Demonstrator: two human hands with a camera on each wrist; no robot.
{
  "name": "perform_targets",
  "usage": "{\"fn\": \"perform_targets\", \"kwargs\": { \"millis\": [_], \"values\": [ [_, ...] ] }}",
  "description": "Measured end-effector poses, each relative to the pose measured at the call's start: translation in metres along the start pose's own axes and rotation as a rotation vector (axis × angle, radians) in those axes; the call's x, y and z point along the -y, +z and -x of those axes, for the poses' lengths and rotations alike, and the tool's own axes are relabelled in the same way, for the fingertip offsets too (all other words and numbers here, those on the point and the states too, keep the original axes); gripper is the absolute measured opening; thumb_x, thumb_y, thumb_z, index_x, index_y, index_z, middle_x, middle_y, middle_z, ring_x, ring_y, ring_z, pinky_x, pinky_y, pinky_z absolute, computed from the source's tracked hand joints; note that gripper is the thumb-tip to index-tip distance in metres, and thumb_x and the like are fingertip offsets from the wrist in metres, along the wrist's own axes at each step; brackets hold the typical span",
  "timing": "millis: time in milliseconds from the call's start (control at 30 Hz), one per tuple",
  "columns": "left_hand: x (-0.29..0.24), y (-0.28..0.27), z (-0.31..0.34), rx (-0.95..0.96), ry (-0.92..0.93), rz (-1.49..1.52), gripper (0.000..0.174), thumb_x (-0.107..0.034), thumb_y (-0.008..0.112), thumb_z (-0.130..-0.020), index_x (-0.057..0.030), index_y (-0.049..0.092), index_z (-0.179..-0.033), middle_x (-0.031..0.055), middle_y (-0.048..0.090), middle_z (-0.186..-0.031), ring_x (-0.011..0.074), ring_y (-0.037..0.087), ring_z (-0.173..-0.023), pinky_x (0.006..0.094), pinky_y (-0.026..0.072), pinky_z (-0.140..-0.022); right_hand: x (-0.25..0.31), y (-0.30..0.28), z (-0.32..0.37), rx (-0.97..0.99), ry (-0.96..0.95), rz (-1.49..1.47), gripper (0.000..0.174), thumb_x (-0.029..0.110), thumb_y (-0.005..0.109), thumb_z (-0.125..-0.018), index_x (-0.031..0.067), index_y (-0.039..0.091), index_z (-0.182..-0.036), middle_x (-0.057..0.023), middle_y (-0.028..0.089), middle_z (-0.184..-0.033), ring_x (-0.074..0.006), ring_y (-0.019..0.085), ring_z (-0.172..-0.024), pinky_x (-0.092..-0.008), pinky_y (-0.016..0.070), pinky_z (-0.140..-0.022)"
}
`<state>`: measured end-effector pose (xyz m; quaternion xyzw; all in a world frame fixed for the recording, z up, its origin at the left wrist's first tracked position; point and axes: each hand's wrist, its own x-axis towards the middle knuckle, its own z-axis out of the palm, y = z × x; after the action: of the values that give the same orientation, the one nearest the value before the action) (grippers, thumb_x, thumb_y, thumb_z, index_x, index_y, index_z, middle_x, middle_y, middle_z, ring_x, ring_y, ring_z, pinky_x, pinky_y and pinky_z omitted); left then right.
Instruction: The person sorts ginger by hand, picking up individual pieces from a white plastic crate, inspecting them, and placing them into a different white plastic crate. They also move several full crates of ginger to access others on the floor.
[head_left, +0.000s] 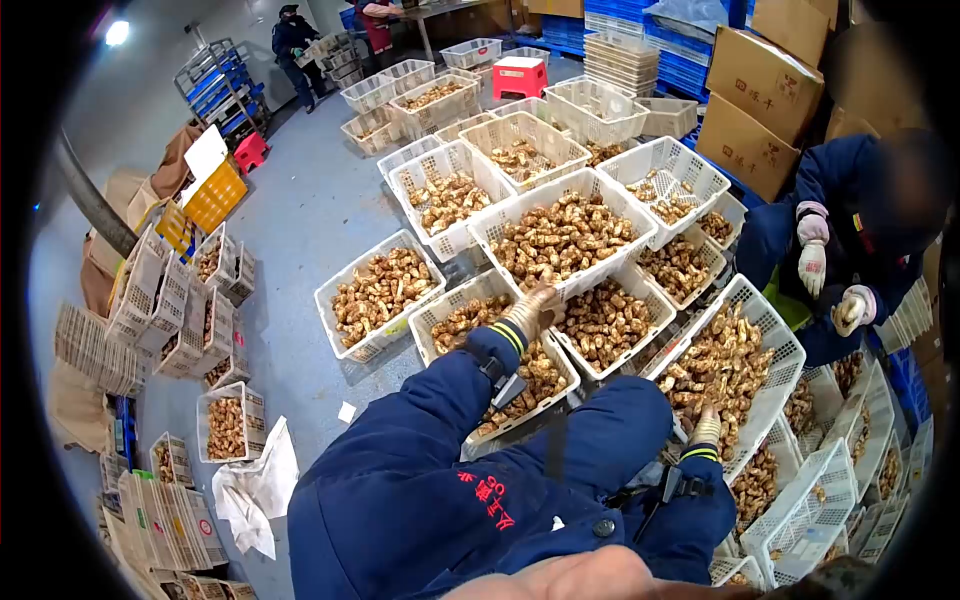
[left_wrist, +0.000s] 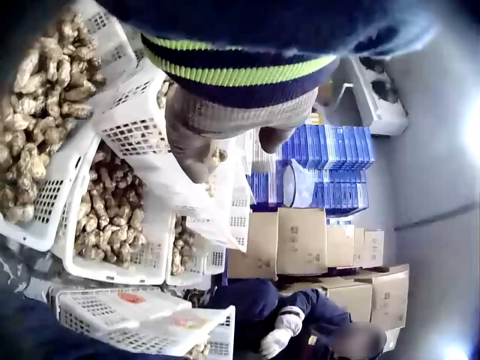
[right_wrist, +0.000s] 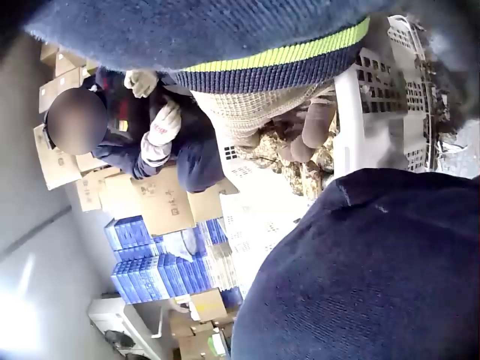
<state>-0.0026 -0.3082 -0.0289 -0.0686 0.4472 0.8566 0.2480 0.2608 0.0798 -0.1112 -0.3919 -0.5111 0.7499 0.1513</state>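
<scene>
My left hand (head_left: 537, 308), in a knitted glove with darker fingertips, is at the near corner of a white basket (head_left: 484, 228) heaped with brown-and-cream mushrooms (head_left: 565, 240). In the left wrist view its thumb stands apart from the fingers (left_wrist: 193, 159), above the basket's rim. My right hand (head_left: 706, 427), gloved alike, is at the near end of a tilted basket (head_left: 785, 375) of mushrooms (head_left: 730, 370). In the right wrist view its bent fingers (right_wrist: 304, 146) and thumb close round a mushroom (right_wrist: 264, 148) among the others.
Baskets of mushrooms crowd round my legs, including one at the left (head_left: 345, 345). A gloved person (head_left: 850, 230) sits at the right beside cardboard boxes (head_left: 765, 85). Behind are a red stool (head_left: 520, 78) and blue crates (head_left: 680, 55). A white cloth (head_left: 258, 485) lies on the floor.
</scene>
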Motion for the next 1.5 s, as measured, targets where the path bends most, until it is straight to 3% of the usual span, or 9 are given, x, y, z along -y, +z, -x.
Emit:
{"fn": "perform_targets", "kwargs": {
  "millis": [100, 233, 300, 533, 733, 800, 833, 1200, 1500],
  "values": [
    [0.005, 0.036, 0.040, 0.057, -0.084, 0.079, 0.031, -0.016, 0.063, -0.089, -0.0093, 0.050, -0.116, 0.0083, 0.061, -0.099, 0.0271, 0.061, -0.094, 0.0388, 0.0531, -0.084, 0.014, 0.009, 0.015, -0.045, 0.000, -0.077, 0.044, 0.036, 0.052, -0.092, 0.0123, 0.050, -0.129, -0.0083, 0.057, -0.108, -0.0189, 0.060, -0.080, -0.0323, 0.0506, -0.063],
    [0.009, 0.086, 0.060, 0.298, -0.154, 0.120, 0.044, -0.017, 0.070, -0.084, -0.0076, 0.049, -0.121, 0.0132, 0.061, -0.106, 0.0266, 0.061, -0.097, 0.0400, 0.0520, -0.086, 0.021, 0.004, 0.021, -0.011, 0.027, -0.152, 0.037, 0.037, 0.044, -0.094, 0.0121, 0.054, -0.120, -0.0055, 0.060, -0.098, -0.0164, 0.058, -0.079, -0.0313, 0.0491, -0.066],
    [0.013, 0.115, 0.067, 0.460, -0.194, 0.104, 0.046, -0.016, 0.069, -0.085, -0.0080, 0.047, -0.124, 0.0129, 0.061, -0.108, 0.0266, 0.061, -0.097, 0.0398, 0.0514, -0.088, 0.047, 0.028, 0.063, -0.005, -0.034, -0.230, 0.029, 0.039, 0.050, -0.091, 0.0131, 0.061, -0.097, -0.0006, 0.063, -0.082, -0.0149, 0.057, -0.064, -0.0277, 0.0447, -0.052],
    [0.077, 0.200, 0.120, 0.505, -0.295, -0.037, 0.041, -0.019, 0.063, -0.090, -0.0079, 0.049, -0.127, 0.0038, 0.060, -0.108, 0.0136, 0.058, -0.089, 0.0345, 0.0495, -0.083, 0.045, 0.029, 0.105, 0.200, -0.058, -0.313, 0.043, 0.047, 0.054, -0.089, 0.0100, 0.056, -0.110, -0.0075, 0.064, -0.093, -0.0201, 0.062, -0.074, -0.0327, 0.0485, -0.059],
    [0.146, 0.202, 0.137, 0.924, -0.412, 0.189, 0.020, -0.012, 0.061, -0.088, -0.0088, 0.053, -0.107, 0.0001, 0.052, -0.091, 0.0111, 0.050, -0.079, 0.0320, 0.0457, -0.082, 0.009, -0.005, 0.113, 0.102, -0.283, -0.024, 0.045, 0.038, 0.055, -0.092, 0.0048, 0.051, -0.122, -0.0095, 0.062, -0.089, -0.0165, 0.062, -0.070, -0.0268, 0.0481, -0.057],
    [0.163, 0.200, 0.142, 0.871, -0.481, 0.212, 0.043, -0.017, 0.065, -0.087, -0.0049, 0.044, -0.123, 0.0071, 0.050, -0.115, 0.0191, 0.051, -0.104, 0.0363, 0.0424, -0.095, 0.031, 0.003, 0.147, 0.090, -0.177, -0.126, 0.049, 0.036, 0.056, -0.092, 0.0050, 0.047, -0.129, -0.0084, 0.062, -0.093, -0.0162, 0.063, -0.072, -0.0267, 0.0493, -0.058],
    [0.163, 0.196, 0.144, 0.603, -0.389, -0.097, 0.063, -0.022, 0.066, -0.087, -0.0018, 0.035, -0.139, 0.0131, 0.047, -0.135, 0.0252, 0.048, -0.124, 0.0386, 0.0390, -0.104, 0.036, 0.013, 0.155, 0.051, -0.200, -0.211, 0.050, 0.035, 0.056, -0.092, 0.0053, 0.045, -0.131, -0.0080, 0.062, -0.095, -0.0160, 0.063, -0.073, -0.0267, 0.0501, -0.060],
    [0.166, 0.201, 0.143, 0.558, -0.242, -0.257, 0.059, -0.018, 0.067, -0.088, 0.0021, 0.039, -0.135, 0.0106, 0.060, -0.106, 0.0200, 0.061, -0.088, 0.0331, 0.0533, -0.078, 0.040, 0.016, 0.147, 0.111, -0.166, -0.096, 0.058, 0.030, 0.057, -0.094, 0.0008, 0.037, -0.139, -0.0071, 0.059, -0.097, -0.0127, 0.058, -0.071, -0.0256, 0.0517, -0.059],
    [0.175, 0.195, 0.137, 0.480, -0.072, -0.438, 0.033, -0.019, 0.063, -0.091, 0.0003, 0.057, -0.116, 0.0076, 0.064, -0.099, 0.0122, 0.060, -0.090, 0.0262, 0.0493, -0.078, 0.043, 0.014, 0.150, 0.206, -0.144, -0.093, 0.053, 0.032, 0.055, -0.095, 0.0011, 0.040, -0.136, -0.0066, 0.062, -0.101, -0.0113, 0.060, -0.075, -0.0232, 0.0517, -0.061]
  ]
}}
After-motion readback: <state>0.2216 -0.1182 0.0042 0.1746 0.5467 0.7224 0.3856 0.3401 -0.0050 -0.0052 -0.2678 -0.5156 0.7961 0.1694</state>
